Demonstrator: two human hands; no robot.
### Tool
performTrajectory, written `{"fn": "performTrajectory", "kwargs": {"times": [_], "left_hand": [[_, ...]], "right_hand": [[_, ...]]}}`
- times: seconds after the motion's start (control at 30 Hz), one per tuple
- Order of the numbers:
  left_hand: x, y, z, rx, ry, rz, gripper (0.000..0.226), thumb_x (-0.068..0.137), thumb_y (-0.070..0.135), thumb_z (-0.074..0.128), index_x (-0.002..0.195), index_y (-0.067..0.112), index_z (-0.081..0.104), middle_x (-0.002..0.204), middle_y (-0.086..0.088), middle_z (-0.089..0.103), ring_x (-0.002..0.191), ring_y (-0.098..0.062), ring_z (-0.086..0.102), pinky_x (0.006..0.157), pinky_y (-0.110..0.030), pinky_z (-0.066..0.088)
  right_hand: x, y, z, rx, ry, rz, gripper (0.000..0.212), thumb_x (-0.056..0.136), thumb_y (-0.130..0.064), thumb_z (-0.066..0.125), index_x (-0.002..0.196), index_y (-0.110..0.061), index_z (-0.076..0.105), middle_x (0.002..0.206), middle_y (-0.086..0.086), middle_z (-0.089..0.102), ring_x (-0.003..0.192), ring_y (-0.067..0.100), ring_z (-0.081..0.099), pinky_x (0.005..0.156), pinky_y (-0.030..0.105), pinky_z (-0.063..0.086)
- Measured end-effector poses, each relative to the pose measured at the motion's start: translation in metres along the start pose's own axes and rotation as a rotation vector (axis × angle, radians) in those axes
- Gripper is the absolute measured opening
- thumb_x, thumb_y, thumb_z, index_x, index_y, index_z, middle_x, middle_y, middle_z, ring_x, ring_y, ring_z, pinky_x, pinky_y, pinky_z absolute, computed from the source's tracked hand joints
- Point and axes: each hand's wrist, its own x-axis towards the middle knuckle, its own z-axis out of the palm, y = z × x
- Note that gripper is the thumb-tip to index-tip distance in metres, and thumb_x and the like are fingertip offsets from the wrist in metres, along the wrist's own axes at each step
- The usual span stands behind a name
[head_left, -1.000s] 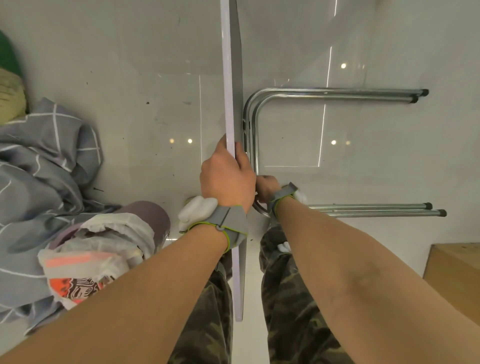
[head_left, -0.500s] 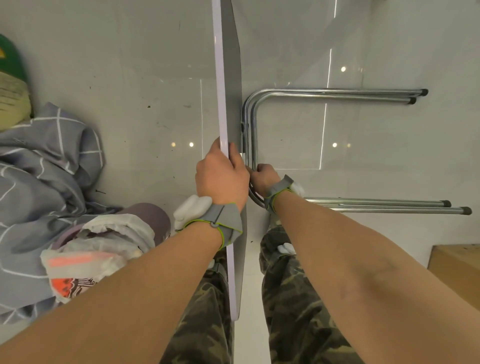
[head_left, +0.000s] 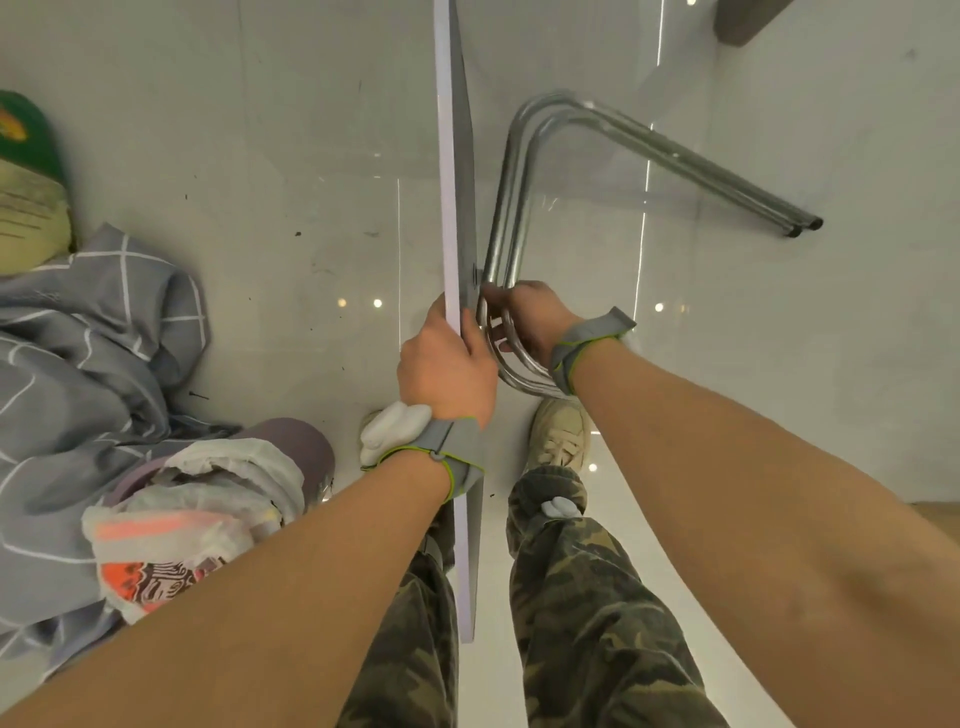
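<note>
Lying left of tabletop (head_left: 454, 156) and legs (head_left: 506, 218): blanket (head_left: 78, 338), bin (head_left: 296, 447).

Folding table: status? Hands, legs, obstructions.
Left hand grips tabletop, stood on edge. Right hand grips chrome leg frame at its bend. Shoe below the frame; bedding off left.

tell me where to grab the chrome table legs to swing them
Grip the legs at the curved bend nearest you, coming from the right, away from the tabletop standing on edge. The two tubes run close together there, so one hand wraps both, as the right hand does now. The left hand steadies the tabletop's edge.
</note>
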Motion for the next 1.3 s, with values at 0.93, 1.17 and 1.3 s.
{"fn": "performTrajectory", "kwargs": {"times": [0.93,1.17,1.3], "left_hand": [[-0.204,0.306,-0.202,0.222,-0.461,0.148,0.029,0.09,0.007,0.051,0.117,-0.003,0.059,0.122,-0.024,0.062,0.114,-0.04,0.056,0.095,-0.038,0.046],[-0.324,0.443,-0.226,0.283,-0.506,0.351,0.032,0.089,0.003,0.048,0.119,-0.007,0.055,0.124,-0.024,0.06,0.115,-0.039,0.056,0.099,-0.04,0.046],[-0.381,0.529,-0.222,0.28,-0.499,0.492,0.033,0.09,0.003,0.048,0.121,-0.006,0.056,0.125,-0.023,0.06,0.117,-0.038,0.056,0.1,-0.039,0.046]], "right_hand": [[-0.45,-0.127,-0.264,-0.177,0.924,-0.042,0.031,0.099,-0.021,0.044,0.116,0.002,0.054,0.117,0.028,0.062,0.105,0.046,0.06,0.085,0.043,0.049],[-0.56,-0.158,-0.365,0.153,0.905,-0.097,0.022,0.093,-0.012,0.048,0.108,0.001,0.058,0.109,0.025,0.065,0.094,0.041,0.068,0.085,0.051,0.058],[-0.647,-0.173,-0.429,0.259,0.942,-0.207,0.012,0.092,-0.009,0.051,0.102,-0.002,0.055,0.091,0.02,0.063,0.08,0.039,0.069,0.061,0.047,0.062]]}}
